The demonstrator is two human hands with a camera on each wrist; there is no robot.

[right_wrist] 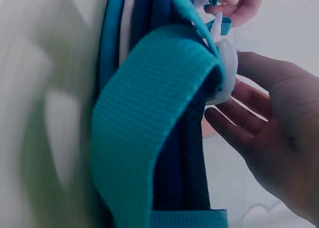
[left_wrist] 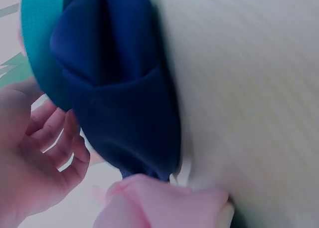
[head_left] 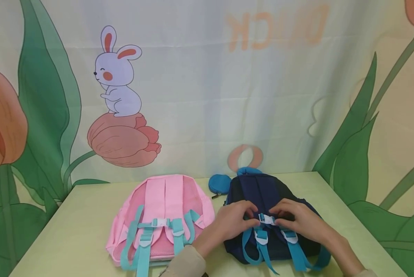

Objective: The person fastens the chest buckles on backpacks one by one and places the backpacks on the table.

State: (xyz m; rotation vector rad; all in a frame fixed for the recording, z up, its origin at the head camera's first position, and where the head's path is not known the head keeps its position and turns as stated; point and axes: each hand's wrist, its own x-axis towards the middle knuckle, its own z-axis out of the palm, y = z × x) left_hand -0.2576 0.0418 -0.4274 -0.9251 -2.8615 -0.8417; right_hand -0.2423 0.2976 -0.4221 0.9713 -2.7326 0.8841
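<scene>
A navy backpack [head_left: 255, 188] lies with its straps facing up, right of a pink backpack [head_left: 165, 196]. Across its teal straps sits a white buckle [head_left: 267, 219], its two halves together. My left hand [head_left: 235, 220] is at the buckle's left end, fingers bent and a gap showing between thumb and forefinger. On the right end, my right hand [head_left: 302, 219] has its thumb close to the buckle, fingers apart. In the right wrist view, its fingers reach behind a white strap fitting [right_wrist: 228, 71]; contact is hard to tell. The left wrist view shows loosely curled left fingers beside a teal strap [left_wrist: 45, 38].
A round blue pouch [head_left: 219, 184] with a zip lies at the navy bag's upper left. The yellow-green table [head_left: 78, 215] runs back to a printed curtain [head_left: 193, 96] with a rabbit and tulips. Loose teal strap ends hang toward the table's front.
</scene>
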